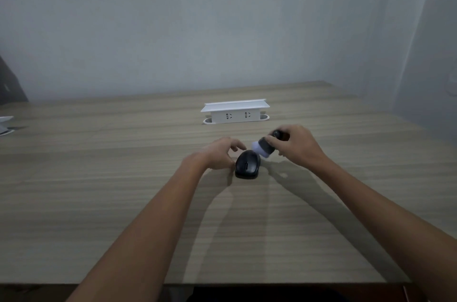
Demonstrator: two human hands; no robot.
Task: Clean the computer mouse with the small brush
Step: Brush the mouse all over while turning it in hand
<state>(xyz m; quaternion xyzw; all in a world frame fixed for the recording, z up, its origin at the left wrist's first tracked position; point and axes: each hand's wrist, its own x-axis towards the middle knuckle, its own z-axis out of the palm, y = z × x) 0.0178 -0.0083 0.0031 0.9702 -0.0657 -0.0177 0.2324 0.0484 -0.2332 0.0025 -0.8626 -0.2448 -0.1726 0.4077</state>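
Your left forearm enters from the lower left and runs up toward 1 o'clock across the desk. Your left hand lies palm down just beside the mouse, at its 9 o'clock side. The fingers are loosely curled and reach past the mouse's far left edge. The thumb meets the mouse's left flank. The hand is not closed around anything; whether it presses on the mouse cannot be told.

The mouse, black, rests flat on the desk near the centre, with its wheel end toward you.

The brush is at 1 o'clock from the mouse. It is tilted, with the pale bristle head pointing down toward 8 o'clock and the dark cap toward 2 o'clock. The bristles sit at the mouse's far right edge; contact cannot be confirmed.

Your right hand is closed on the brush body, fingers over the top and thumb below. The right forearm runs back toward 5 o'clock.

A white socket box stands at 12 o'clock, well apart from the mouse.
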